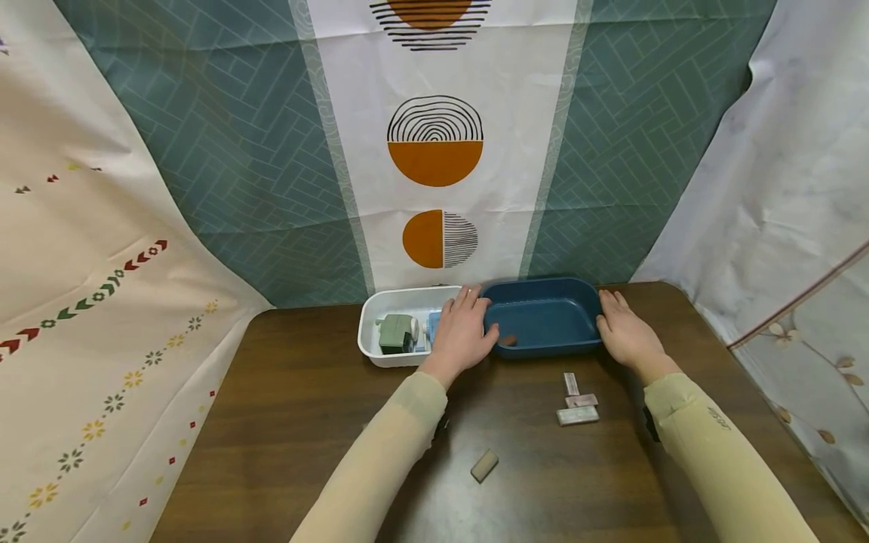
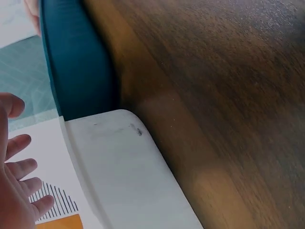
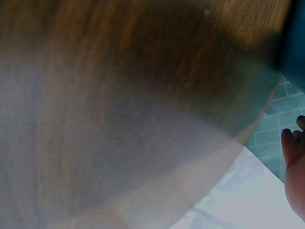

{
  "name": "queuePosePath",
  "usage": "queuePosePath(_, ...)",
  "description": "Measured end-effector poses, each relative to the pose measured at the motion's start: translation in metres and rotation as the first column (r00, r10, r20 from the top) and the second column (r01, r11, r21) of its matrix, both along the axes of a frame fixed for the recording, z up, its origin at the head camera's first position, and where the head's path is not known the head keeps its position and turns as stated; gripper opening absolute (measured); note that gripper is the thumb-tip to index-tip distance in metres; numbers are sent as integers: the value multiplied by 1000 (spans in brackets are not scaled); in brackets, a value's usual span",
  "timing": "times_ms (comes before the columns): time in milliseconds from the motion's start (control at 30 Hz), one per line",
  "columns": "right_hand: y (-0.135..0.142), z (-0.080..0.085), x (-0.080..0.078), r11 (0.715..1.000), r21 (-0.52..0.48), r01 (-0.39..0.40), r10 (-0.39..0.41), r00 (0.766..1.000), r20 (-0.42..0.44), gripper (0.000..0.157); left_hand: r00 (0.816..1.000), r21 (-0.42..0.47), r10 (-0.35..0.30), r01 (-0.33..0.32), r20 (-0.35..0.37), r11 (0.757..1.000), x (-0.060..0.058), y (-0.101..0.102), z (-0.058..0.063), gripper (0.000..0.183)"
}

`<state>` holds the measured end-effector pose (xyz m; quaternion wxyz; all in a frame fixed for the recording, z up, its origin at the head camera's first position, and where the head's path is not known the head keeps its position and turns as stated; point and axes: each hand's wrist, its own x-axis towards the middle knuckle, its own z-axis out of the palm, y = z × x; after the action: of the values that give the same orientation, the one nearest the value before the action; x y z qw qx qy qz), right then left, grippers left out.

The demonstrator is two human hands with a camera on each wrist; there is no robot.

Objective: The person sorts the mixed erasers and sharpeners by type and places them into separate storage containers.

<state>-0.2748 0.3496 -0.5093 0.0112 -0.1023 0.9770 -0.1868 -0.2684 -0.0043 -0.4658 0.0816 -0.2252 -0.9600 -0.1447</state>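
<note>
My left hand (image 1: 464,329) lies with extended fingers over the place where a white tray (image 1: 394,360) and a dark blue tray (image 1: 543,351) meet. Its thumb reaches over the blue tray's left side. At the blue tray's right end is my right hand (image 1: 626,332), fingers fairly straight along the rim. Inside the white tray sit a green boxy object (image 1: 396,333) and something light blue (image 1: 433,326), partly hidden by the left hand. A small reddish-brown patch (image 1: 508,341) shows in the blue tray near the left thumb; what it is, I cannot tell.
Three small pale, flat blocks, including a larger one (image 1: 578,415), lie on the wooden table (image 1: 305,437) before the blue tray. Nearer me is a tan block (image 1: 485,466). A patterned cloth (image 1: 434,75) hangs behind the trays, with pale cloths at both sides.
</note>
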Motion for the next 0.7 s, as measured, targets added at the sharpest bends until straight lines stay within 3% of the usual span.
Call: queuePosePath(700,-1,0,1,1000,6,-1,1,1000,-5,63,997,125,-51,57,-52,991,15,-36,13,37)
